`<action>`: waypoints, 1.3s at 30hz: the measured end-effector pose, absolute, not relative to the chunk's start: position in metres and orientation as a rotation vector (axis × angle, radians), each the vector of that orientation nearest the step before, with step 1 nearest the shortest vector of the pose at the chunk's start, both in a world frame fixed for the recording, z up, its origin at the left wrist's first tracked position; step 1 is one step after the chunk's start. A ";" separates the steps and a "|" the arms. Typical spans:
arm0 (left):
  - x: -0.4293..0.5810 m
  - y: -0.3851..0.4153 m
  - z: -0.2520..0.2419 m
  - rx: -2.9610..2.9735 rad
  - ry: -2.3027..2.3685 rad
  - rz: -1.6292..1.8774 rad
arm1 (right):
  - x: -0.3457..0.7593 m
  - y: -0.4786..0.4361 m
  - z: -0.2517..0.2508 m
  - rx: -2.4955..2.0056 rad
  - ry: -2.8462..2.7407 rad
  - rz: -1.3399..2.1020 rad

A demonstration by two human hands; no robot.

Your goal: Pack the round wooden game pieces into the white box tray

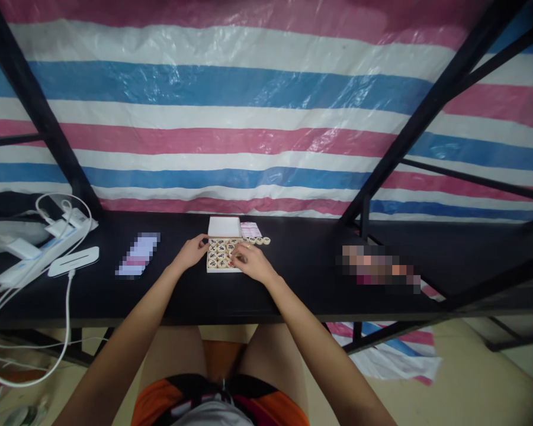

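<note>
A white box [224,270] of round xiangqi pieces [212,256] lies on the black table, its pieces set in rows with dark characters showing. My left hand [192,251] is at the box's left side, fingers curled against its back left corner. Over the right part of the box is my right hand [251,261], its fingers bent and pinched together at a piece; the hand covers several pieces there. A red-marked piece [230,264] shows just below the fingertips. Behind the right hand, several loose pieces [259,241] stand in a row outside the box.
The open lid [224,227] is behind the box, beside a folded pink-and-white paper [250,229]. A blurred phone [138,254] lies left, near a power strip [44,251] with white cables. A pixelated item [377,264] is at right. Black metal posts [382,154] flank the striped sheet [231,142].
</note>
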State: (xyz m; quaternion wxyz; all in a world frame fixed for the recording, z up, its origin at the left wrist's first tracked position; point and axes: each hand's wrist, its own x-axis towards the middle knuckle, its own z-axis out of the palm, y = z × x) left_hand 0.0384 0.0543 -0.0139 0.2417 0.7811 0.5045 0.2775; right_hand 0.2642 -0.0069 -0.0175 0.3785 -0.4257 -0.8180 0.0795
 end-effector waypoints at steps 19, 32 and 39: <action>0.038 0.054 -0.013 2.117 1.381 0.750 | 0.312 0.013 -0.036 -1.790 -1.629 0.059; 0.038 0.055 -0.015 2.129 1.367 0.768 | 0.315 0.020 -0.042 -1.581 -1.740 0.177; 0.038 0.055 -0.015 2.135 1.369 0.767 | 0.311 0.019 -0.040 -1.602 -1.733 0.090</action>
